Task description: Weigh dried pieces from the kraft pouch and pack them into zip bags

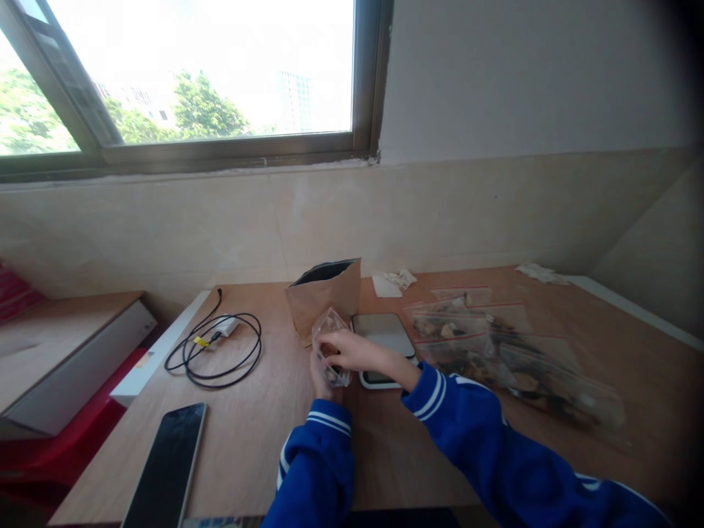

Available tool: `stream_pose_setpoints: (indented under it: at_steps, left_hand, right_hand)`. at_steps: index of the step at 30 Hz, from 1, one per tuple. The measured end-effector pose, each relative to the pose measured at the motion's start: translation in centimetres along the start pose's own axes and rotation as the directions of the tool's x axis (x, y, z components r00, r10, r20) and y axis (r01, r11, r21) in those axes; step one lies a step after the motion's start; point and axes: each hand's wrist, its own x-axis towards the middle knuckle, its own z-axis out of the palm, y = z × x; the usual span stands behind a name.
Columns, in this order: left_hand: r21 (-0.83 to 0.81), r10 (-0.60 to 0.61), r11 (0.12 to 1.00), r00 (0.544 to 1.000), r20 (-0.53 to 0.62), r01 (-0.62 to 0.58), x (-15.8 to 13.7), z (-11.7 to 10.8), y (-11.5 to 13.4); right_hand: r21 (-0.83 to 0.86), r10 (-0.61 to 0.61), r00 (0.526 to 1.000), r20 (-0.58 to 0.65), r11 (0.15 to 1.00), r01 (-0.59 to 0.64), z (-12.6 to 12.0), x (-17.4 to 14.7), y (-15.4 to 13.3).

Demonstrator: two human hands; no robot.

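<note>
Head view: the right hand point(347, 350) has its fingers bent and close together at the mouth of a clear bag point(331, 321); whether they pinch anything inside, I cannot tell. The left hand point(320, 379) is closed round the bag from below and the left, probably to steady it and leave its mouth free for the other. The bag is held up over the table point(242, 433), just in front of a brown pouch point(333, 297), which stands with its top gaping, its spread base likely keeping it upright. Right of it lies a scale point(385, 331), partly hidden by the right forearm crossing it. Farther right, filled packets point(522, 381) overlap, crowding that side; a cable point(223, 383) and phone point(168, 462) lie well apart at left.
</note>
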Motion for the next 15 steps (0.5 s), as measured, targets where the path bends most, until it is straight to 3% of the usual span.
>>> stream_pose_setpoints:
  at_steps: [4, 10, 15]
  left_hand:
    - [-0.037, 0.009, 0.999, 0.998, -0.055, -0.011, -0.2, 0.8, 0.2]
    - [-0.008, 0.050, 0.999, 0.999, 0.010, -0.050, 0.0, 1.1, 0.3]
    - [0.078, -0.016, 0.997, 0.999, 0.046, 0.012, 0.5, 0.8, 0.3]
  right_hand:
    - [0.107, -0.004, 0.996, -0.087, 0.994, 0.014, -0.7, 0.0, -0.5]
    - [0.185, -0.016, 0.973, -0.229, 0.981, 0.059, -3.0, -0.2, -1.5]
    - [0.212, -0.030, 0.907, -0.419, 0.969, 0.130, -6.6, 0.4, -2.1]
